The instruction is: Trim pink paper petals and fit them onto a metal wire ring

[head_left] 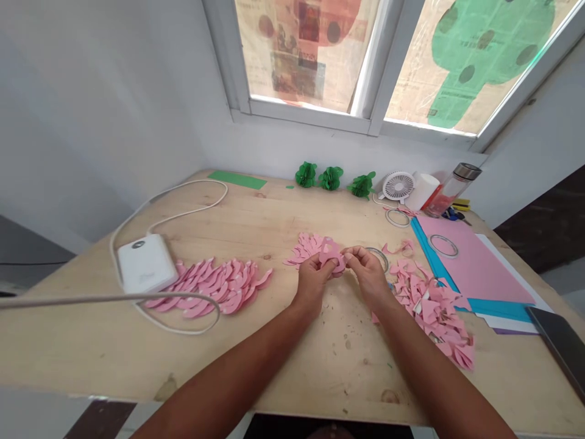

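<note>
1. A curled pink paper piece (pixel 333 255) is just right of the frame's centre, above the wooden table (pixel 247 222), held in both hands.
2. The left hand (pixel 315 272) pinches its lower left part, thumb on top, fingers narrow.
3. The right hand (pixel 367 268) closes thumb and index finger at the piece's right edge; whether these fingertips grip it or only touch it, the view cannot tell.
4. Just behind the left hand, a fanned pink cluster (pixel 304 247) lies on the table, partly hidden.
5. Beside the right hand, a ring (pixel 382 256) is partly covered by it.
6. Right of centre, a heap of pink scraps (pixel 434 314) spreads near the right forearm.
7. Left of centre, curved pink strips (pixel 223 286) overlap in a pile beside a white device (pixel 147 263) with a pale cable (pixel 123 225).
8. At the table's far edge, upper centre, stand 3 green paper balls (pixel 329 178); a green strip (pixel 237 179) lies left of them.
9. Toward the upper right are a small fan (pixel 398 186), a white roll (pixel 422 190) and a clear bottle (pixel 450 192), tilted in view.
10. At right, pink, blue and white sheets (pixel 479 262) are stacked, with 1 metal-coloured ring (pixel 443 246) on top.
</note>
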{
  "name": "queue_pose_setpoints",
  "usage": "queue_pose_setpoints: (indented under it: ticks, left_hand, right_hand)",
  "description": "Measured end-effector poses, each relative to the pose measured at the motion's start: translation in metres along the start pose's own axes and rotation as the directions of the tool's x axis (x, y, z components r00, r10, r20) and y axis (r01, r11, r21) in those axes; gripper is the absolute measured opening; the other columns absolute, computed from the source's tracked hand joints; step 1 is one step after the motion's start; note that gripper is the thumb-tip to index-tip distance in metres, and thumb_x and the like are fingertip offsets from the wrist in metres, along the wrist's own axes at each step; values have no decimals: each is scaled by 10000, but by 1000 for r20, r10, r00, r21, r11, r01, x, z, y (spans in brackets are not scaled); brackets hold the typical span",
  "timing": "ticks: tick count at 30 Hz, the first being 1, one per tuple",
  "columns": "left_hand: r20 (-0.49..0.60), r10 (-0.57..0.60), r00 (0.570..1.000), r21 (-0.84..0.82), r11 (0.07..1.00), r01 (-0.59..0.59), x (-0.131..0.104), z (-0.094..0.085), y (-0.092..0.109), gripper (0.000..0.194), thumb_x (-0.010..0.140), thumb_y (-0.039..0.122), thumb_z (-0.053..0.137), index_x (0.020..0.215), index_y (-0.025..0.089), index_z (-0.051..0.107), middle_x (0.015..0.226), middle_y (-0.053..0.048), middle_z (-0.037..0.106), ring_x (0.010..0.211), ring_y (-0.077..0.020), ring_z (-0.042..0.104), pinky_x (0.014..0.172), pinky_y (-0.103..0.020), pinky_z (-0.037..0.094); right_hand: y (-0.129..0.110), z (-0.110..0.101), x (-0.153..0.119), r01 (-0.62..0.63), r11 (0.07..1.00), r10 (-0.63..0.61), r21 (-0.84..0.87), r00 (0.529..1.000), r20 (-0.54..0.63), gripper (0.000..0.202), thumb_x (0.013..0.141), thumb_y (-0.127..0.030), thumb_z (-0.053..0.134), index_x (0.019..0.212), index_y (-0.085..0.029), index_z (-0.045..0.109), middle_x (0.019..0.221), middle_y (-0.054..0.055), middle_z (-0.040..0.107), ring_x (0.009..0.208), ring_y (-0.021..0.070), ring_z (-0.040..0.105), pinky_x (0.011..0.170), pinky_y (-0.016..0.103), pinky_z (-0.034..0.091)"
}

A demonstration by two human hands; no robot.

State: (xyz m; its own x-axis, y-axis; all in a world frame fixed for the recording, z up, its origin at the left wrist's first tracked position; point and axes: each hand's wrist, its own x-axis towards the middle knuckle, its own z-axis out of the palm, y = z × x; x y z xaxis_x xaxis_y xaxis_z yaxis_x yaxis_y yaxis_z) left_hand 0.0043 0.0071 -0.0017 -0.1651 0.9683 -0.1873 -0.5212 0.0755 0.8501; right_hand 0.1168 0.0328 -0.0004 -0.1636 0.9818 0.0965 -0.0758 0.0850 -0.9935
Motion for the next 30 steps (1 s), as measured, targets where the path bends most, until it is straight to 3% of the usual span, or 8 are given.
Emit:
queue_pose_setpoints:
  ticks: [8, 21, 30]
  left_hand:
    - [-25, -15, 1000, -82, 997, 13, -1, -1, -1, 181, 574, 240, 725, 695, 123, 658, 672, -9, 634, 606, -94, 564, 687, -271, 505]
    - [-19, -40, 999, -113, 993, 37, -4, 2, 0, 288, 544, 279, 765, 755, 101, 683, 745, -60, 680, 694, -152, 637, 705, -285, 527]
    - [-33, -53, 998, -122, 991, 48, -5, 4, 2, 243, 526, 229, 769, 702, 98, 664, 725, -53, 677, 673, -143, 636, 702, -276, 525]
  right_hand:
    - [1, 14, -3, -7, 1000, 8, 29, 998, -55, 189, 725, -366, 597, 756, -187, 546, 653, -28, 540, 593, 118, 493, 576, 244, 415]
    - [5, 19, -4, -5, 1000, 9, 25, 989, -149, 196, 712, -365, 593, 751, -184, 528, 646, -27, 521, 575, 116, 484, 552, 241, 401]
    - [5, 20, -4, 4, 1000, 0, 25, 985, -175, 180, 700, -347, 595, 728, -185, 524, 643, -25, 522, 583, 116, 480, 558, 241, 396]
